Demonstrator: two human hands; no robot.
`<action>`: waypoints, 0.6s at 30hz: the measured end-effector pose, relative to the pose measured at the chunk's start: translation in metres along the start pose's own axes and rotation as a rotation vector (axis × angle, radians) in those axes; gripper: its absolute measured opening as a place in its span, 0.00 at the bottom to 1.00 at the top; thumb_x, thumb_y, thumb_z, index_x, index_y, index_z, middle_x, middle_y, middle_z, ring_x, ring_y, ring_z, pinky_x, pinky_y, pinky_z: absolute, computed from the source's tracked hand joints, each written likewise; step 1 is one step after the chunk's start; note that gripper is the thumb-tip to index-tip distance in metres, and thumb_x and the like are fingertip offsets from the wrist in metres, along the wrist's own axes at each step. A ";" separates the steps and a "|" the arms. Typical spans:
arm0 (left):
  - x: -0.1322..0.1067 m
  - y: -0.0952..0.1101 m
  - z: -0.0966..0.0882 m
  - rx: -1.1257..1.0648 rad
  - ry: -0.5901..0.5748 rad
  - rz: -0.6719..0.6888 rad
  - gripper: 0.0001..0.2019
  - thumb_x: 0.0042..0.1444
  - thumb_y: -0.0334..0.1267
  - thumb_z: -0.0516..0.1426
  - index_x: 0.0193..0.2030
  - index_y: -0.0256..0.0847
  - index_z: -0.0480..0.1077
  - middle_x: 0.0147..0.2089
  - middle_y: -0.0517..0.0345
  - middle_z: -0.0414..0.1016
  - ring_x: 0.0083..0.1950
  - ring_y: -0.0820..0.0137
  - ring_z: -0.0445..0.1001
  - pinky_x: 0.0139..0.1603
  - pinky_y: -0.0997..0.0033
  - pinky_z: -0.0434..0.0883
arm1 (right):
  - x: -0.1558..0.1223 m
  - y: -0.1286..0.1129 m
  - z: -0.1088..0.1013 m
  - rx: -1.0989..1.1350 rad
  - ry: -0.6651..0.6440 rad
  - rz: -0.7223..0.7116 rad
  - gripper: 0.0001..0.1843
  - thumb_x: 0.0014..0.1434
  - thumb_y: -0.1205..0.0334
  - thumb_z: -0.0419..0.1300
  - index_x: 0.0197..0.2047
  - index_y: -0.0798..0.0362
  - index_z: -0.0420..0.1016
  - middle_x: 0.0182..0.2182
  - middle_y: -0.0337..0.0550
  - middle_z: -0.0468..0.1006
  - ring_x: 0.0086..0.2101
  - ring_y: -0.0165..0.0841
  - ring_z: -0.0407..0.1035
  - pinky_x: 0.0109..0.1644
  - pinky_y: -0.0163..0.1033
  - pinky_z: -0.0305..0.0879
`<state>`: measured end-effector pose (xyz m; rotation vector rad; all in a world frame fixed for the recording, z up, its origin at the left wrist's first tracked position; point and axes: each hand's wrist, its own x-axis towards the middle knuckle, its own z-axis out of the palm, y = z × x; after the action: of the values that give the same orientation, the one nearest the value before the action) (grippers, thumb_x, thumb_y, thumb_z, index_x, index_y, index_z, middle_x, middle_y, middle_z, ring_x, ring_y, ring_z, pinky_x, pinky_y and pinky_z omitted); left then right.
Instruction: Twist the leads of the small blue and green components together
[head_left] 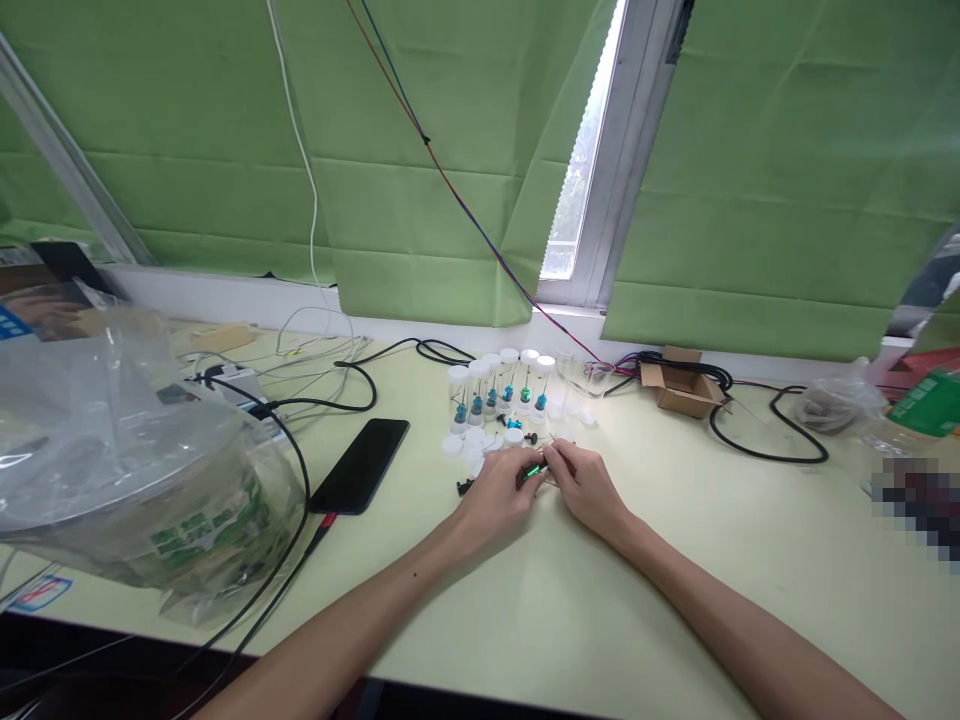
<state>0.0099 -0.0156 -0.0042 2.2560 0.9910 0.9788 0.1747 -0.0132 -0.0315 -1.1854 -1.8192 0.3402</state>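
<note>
My left hand (501, 488) is closed, pinching a small shiny green piece (533, 471) with some dark part at its end. My right hand (589, 488) meets it fingertip to fingertip; it is closed too, and what sits in its pinch is too small to make out. Just beyond the hands, several clear vials (477, 392) with white caps stand upright, each with a blue or green piece on a thin stem inside. Loose white caps (452, 445) lie by my left hand. A small blue piece (514, 424) and a dark piece (466, 487) rest nearby.
A black phone (361, 466) with a cable lies left of the hands. Further left bulges a large bowl in a clear plastic bag (217, 500). An open cardboard box (681, 388) and black cables (787, 458) are at the back right. Uncapped clear vials (598, 378) stand behind.
</note>
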 end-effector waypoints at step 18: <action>0.002 -0.007 0.000 0.034 0.050 -0.029 0.10 0.62 0.35 0.52 0.39 0.40 0.75 0.33 0.57 0.77 0.32 0.69 0.69 0.34 0.70 0.63 | -0.002 -0.005 -0.001 -0.016 0.000 -0.045 0.17 0.71 0.57 0.46 0.37 0.51 0.72 0.31 0.42 0.77 0.30 0.33 0.68 0.36 0.37 0.62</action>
<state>0.0078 -0.0096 -0.0075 2.2484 1.0666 1.0178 0.1722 -0.0178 -0.0288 -1.1534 -1.8491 0.3007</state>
